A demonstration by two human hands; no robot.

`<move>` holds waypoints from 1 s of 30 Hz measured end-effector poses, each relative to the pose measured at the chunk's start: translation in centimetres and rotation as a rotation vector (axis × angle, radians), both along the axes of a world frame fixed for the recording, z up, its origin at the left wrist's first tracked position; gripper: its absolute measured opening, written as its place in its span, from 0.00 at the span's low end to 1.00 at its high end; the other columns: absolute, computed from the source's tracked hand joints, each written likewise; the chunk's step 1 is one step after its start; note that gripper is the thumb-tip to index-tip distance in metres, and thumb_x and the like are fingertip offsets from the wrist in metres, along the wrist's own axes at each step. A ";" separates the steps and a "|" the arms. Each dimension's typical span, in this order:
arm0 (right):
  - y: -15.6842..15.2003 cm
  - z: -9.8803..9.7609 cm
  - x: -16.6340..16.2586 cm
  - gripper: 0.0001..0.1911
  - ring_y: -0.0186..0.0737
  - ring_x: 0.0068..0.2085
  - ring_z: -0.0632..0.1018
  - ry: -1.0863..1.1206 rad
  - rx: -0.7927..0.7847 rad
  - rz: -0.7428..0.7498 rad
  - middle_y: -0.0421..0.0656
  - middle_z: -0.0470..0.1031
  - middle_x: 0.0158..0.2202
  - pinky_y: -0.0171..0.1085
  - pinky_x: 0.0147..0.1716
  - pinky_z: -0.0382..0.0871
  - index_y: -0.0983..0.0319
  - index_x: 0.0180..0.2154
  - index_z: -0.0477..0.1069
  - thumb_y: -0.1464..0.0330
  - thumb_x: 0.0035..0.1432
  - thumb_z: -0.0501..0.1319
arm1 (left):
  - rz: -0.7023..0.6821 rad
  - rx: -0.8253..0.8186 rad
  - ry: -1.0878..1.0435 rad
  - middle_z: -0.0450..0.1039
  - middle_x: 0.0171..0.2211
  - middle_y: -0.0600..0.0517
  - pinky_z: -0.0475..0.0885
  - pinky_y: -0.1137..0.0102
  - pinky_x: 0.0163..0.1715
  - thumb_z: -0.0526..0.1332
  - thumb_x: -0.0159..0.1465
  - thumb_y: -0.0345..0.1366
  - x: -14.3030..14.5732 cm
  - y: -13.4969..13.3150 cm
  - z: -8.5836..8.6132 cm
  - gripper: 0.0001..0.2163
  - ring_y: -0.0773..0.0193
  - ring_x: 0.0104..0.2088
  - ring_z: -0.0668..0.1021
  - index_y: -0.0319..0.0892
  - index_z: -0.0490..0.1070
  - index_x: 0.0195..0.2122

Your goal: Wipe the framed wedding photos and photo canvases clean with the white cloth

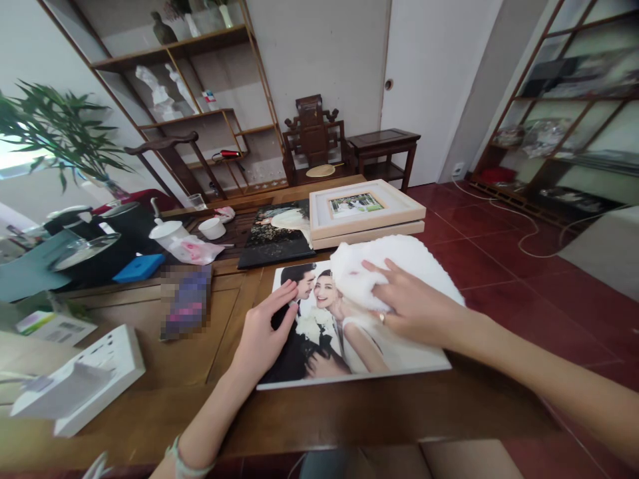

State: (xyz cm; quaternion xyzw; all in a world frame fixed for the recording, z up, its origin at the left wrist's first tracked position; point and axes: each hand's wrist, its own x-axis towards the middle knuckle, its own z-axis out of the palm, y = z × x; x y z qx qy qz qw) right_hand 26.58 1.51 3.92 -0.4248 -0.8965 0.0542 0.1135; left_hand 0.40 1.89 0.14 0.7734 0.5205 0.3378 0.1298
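A wedding photo panel [319, 332] lies flat near the front edge of the table, showing a couple close together. My left hand [267, 326] rests on its left side, fingers stretched out and holding nothing. On the panel's right part my right hand [414, 303] grips a fluffy white cloth [419, 256], with some fingers tucked into its folds and others pointing out. The cloth covers the panel's upper right corner and hangs past that edge. A ring shows on the right hand, a pale green band on the left wrist.
Behind the panel sit stacked light wood frames [367, 209] and a dark photo panel [274, 233]. Leftward on the table [234, 332] are a white power strip [104, 379], a blue box [138, 267], a teapot [167, 229], a cup [212, 228] and a blurred purple item [187, 303].
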 end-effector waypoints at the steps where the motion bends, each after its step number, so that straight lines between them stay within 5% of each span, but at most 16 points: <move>1: -1.4 0.1 -0.3 0.09 0.55 0.63 0.58 -0.004 -0.035 0.016 0.57 0.70 0.53 0.55 0.59 0.50 0.64 0.28 0.74 0.75 0.49 0.54 | -0.001 0.000 0.003 0.71 0.52 0.47 0.65 0.59 0.57 0.57 0.63 0.39 0.0 0.0 0.0 0.15 0.56 0.54 0.71 0.40 0.74 0.47; 6: -7.8 -0.4 -2.0 0.08 0.62 0.61 0.60 0.020 -0.142 0.222 0.44 0.65 0.59 0.62 0.56 0.53 0.57 0.24 0.75 0.72 0.49 0.58 | 0.005 -0.003 0.012 0.71 0.52 0.48 0.64 0.58 0.57 0.56 0.63 0.39 0.0 0.1 -0.1 0.14 0.56 0.54 0.72 0.42 0.74 0.47; 9: -8.2 -0.4 -2.3 0.06 0.60 0.60 0.63 0.035 -0.178 0.306 0.42 0.67 0.58 0.59 0.57 0.54 0.56 0.26 0.75 0.68 0.50 0.59 | 0.000 -0.007 0.017 0.71 0.52 0.48 0.64 0.58 0.57 0.56 0.63 0.39 -0.1 0.1 -0.1 0.15 0.57 0.55 0.71 0.41 0.73 0.48; 14: -3.4 0.6 -1.4 0.09 0.51 0.56 0.68 0.096 -0.152 0.129 0.49 0.74 0.50 0.47 0.58 0.56 0.60 0.33 0.75 0.70 0.48 0.59 | -0.008 -0.016 0.019 0.71 0.53 0.47 0.64 0.60 0.57 0.56 0.63 0.39 -0.2 0.0 -0.1 0.15 0.57 0.55 0.71 0.39 0.73 0.48; 18: 1.5 -0.2 -0.7 0.09 0.54 0.51 0.72 0.092 0.023 0.040 0.50 0.77 0.43 0.50 0.54 0.60 0.62 0.34 0.74 0.68 0.54 0.56 | -0.012 -0.020 0.000 0.71 0.52 0.47 0.64 0.58 0.57 0.56 0.63 0.38 -0.1 -0.1 0.0 0.14 0.57 0.55 0.71 0.41 0.73 0.47; 22: 3.9 -1.1 -0.5 0.12 0.52 0.55 0.69 0.125 0.141 0.030 0.50 0.74 0.49 0.51 0.58 0.54 0.64 0.37 0.74 0.71 0.55 0.54 | -0.007 -0.022 -0.004 0.71 0.52 0.47 0.64 0.57 0.57 0.54 0.64 0.37 -0.1 -0.1 0.2 0.14 0.57 0.55 0.71 0.42 0.73 0.47; 25: 2.5 -0.5 -0.9 0.12 0.54 0.60 0.63 0.075 0.080 0.075 0.54 0.72 0.51 0.54 0.59 0.52 0.65 0.34 0.74 0.75 0.50 0.54 | -0.011 -0.019 0.018 0.71 0.53 0.47 0.64 0.58 0.57 0.53 0.65 0.37 -0.1 0.0 0.1 0.14 0.57 0.55 0.70 0.43 0.72 0.48; 30: -4.7 -0.3 -2.2 0.08 0.62 0.63 0.55 0.037 -0.102 0.228 0.53 0.62 0.60 0.63 0.59 0.47 0.64 0.30 0.77 0.72 0.47 0.59 | 0.007 -0.033 0.057 0.64 0.59 0.45 0.59 0.59 0.59 0.51 0.66 0.39 -0.3 0.1 -0.3 0.17 0.57 0.59 0.66 0.39 0.69 0.52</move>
